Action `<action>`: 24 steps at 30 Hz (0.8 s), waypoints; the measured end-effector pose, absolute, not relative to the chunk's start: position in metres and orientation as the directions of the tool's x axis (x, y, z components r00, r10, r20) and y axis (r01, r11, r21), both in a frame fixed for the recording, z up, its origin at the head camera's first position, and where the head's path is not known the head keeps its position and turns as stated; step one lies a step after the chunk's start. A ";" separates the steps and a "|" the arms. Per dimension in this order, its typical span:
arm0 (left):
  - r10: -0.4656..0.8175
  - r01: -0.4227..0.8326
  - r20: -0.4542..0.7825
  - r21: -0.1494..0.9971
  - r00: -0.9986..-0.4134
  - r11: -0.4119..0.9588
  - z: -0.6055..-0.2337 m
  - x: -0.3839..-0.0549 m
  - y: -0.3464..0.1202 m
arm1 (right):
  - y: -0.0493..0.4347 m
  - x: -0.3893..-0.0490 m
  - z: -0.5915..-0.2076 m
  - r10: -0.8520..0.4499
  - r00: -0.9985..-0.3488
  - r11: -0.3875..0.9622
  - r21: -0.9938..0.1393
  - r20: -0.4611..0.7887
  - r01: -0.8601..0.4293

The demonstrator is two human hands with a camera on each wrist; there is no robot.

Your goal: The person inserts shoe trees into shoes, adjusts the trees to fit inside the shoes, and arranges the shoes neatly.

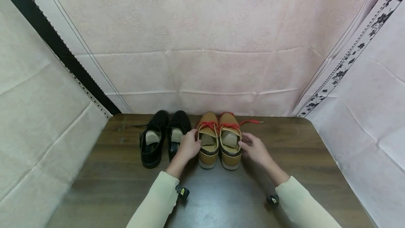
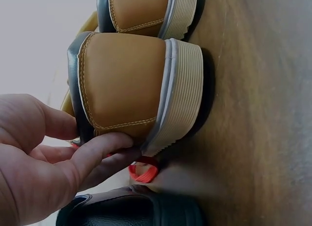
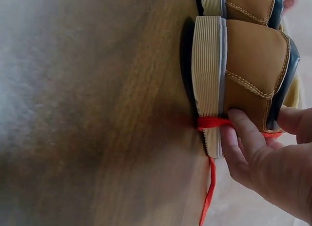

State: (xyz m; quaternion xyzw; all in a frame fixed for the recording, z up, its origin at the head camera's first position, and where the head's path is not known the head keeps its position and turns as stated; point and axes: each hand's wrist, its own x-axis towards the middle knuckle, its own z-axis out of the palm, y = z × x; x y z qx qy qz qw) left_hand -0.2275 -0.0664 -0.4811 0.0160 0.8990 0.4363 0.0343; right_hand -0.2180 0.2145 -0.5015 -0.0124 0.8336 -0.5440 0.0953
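Two tan shoes stand side by side, toes to the back wall, with red laces (image 1: 207, 125) and pale inserts inside. My left hand (image 1: 190, 145) pinches the outer side of the left tan shoe (image 1: 207, 159), its thumb near the dark collar. In the left wrist view this shoe's heel (image 2: 129, 79) and ribbed cream sole show. My right hand (image 1: 255, 149) holds the right tan shoe (image 1: 231, 161) by its outer side, thumb at the collar and fingers below. A red lace (image 3: 209, 122) hangs over that shoe's sole beside the fingers. The inner fingertips of my left hand are partly hidden.
A pair of black shoes stands just left of my left hand, one (image 1: 151, 159) farther out and one (image 1: 179, 118) partly behind the hand. Beneath everything is a brown wooden table (image 1: 120, 185). Pale cloth (image 1: 221, 45) hangs behind and at both sides.
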 end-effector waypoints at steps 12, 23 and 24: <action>0.054 -0.033 -0.090 0.757 -0.994 0.652 -0.482 -0.239 -0.064 | 0.214 -0.227 -0.500 -0.136 -0.974 0.388 -0.915 -0.179 0.114; 0.082 -0.023 -0.106 0.738 -0.991 0.675 -0.481 -0.236 -0.066 | 0.216 -0.229 -0.504 -0.142 -0.973 0.428 -0.897 -0.182 0.106; 0.082 -0.022 -0.105 0.738 -0.991 0.674 -0.481 -0.236 -0.066 | 0.217 -0.229 -0.504 -0.142 -0.973 0.428 -0.898 -0.183 0.106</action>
